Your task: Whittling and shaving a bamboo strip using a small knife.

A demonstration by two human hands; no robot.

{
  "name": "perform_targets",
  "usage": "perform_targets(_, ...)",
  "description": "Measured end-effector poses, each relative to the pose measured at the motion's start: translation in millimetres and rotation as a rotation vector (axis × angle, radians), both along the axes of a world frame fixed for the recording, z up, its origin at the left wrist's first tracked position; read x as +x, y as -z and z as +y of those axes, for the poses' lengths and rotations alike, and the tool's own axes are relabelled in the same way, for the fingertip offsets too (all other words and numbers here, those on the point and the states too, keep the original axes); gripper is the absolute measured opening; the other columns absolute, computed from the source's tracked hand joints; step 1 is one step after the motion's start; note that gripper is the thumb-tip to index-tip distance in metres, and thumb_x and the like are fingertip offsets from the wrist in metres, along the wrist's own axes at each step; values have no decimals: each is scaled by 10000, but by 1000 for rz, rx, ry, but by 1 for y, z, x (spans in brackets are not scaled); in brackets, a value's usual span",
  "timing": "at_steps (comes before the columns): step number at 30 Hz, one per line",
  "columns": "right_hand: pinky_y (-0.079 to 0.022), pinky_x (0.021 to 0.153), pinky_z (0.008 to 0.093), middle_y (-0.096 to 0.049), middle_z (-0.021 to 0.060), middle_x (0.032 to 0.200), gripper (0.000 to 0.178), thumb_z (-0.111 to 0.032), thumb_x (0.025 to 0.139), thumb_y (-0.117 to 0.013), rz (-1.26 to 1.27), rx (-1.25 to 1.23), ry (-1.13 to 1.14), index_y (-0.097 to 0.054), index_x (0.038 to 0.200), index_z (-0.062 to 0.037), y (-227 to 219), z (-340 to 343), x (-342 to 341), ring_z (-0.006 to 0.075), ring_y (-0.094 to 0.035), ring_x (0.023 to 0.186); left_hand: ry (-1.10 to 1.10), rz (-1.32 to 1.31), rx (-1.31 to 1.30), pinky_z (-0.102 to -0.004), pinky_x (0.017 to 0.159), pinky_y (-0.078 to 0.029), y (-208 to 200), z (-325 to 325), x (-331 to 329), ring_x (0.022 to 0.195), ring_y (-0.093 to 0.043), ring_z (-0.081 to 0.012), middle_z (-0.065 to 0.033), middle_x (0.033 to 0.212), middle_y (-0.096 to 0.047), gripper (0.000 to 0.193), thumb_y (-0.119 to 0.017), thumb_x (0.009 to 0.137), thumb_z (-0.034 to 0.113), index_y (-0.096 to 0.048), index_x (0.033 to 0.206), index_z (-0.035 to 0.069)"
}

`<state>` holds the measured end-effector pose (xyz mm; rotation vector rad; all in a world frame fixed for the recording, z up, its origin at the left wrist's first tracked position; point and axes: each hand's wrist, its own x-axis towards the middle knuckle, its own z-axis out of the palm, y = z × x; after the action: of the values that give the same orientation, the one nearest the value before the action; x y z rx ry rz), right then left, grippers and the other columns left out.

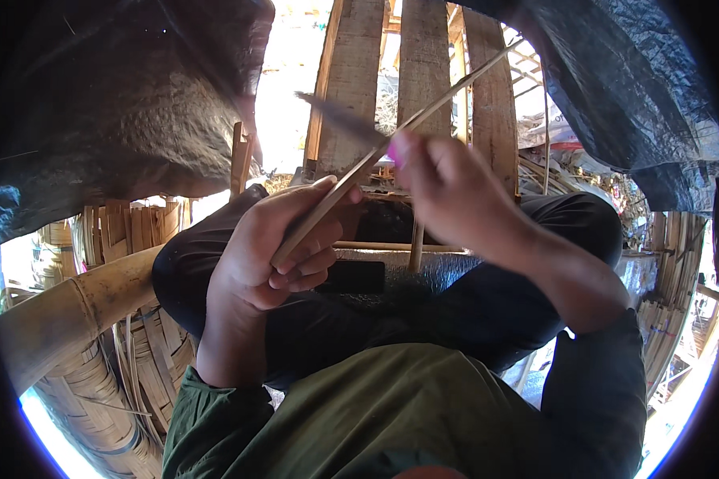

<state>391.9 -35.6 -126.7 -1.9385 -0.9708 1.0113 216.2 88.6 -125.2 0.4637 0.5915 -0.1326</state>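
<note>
A long thin strip of bamboo or wood (454,92) slants from my left palm up toward the far right. Around its near end, the fingers of my left hand (284,239) are closed. Farther along the strip, my right hand (455,184) is closed on a knife (339,120), whose dark blade is blurred and points to the upper left. A bit of pink (392,152) shows at the thumb of that hand; most of the handle is hidden in the fist. The blade crosses close to the strip, and I cannot tell whether they touch.
Wooden planks (423,72) stretch away in front of me. Dark plastic sheeting (120,104) hangs at the left, with more sheeting (631,88) at the right. A thick bamboo pole (72,307) runs beside my left knee, above woven bamboo (96,399). My legs are bent below my hands.
</note>
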Motion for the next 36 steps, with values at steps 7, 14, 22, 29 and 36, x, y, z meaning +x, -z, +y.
perform_targets(7, -389, 407, 304, -460, 1, 521, 436, -312, 1057, -334, -69, -35, 31, -585, 880, -2, 15, 1, 14, 103, -440, 405, 1, 0, 31, -178, 276, -208, 0, 0, 4, 279, -237, -36, 54, 428, -341, 403, -241, 1062, 274, -482, 1151, -37)
perform_targets(14, -379, 462, 250, -418, -33, 582, 431, -392, 1056, -357, 428, -64, -359, -521, 857, -47, -30, -23, 52, 68, -430, 475, 69, -78, 258, -194, 377, -337, 2, -14, 4, 416, -360, -66, 19, 581, -398, 328, -365, 1040, 284, -516, 1096, -2)
perform_targets(22, -526, 600, 292, -644, 70, 793, 446, -384, 1061, -327, 222, -218, -574, -532, 961, -1, -19, -44, 35, 140, -622, 656, 24, -242, 55, -515, 1100, -359, 11, -25, 2, 1322, -438, -406, -331, 1366, -461, 421, -375, 1015, 244, -491, 1245, -88)
perform_targets(29, -600, 668, 321, -683, 133, 874, 464, -364, 1059, -327, 179, -409, -488, -541, 1067, 48, -15, -36, 11, 202, -707, 806, -68, -229, -1, -465, 1070, -427, 12, -26, 1, 1211, -545, -319, -202, 1227, -581, 367, -437, 1011, 240, -536, 1174, -73)
perform_targets(36, -613, 664, 329, -696, 193, 878, 437, -306, 1065, -325, 342, -328, -435, -525, 1159, 71, 11, -40, 0, 233, -727, 808, -55, -198, 233, -413, 991, -523, 5, -30, -1, 1069, -636, -278, -172, 1124, -623, 270, -461, 1000, 151, -565, 1102, -76)
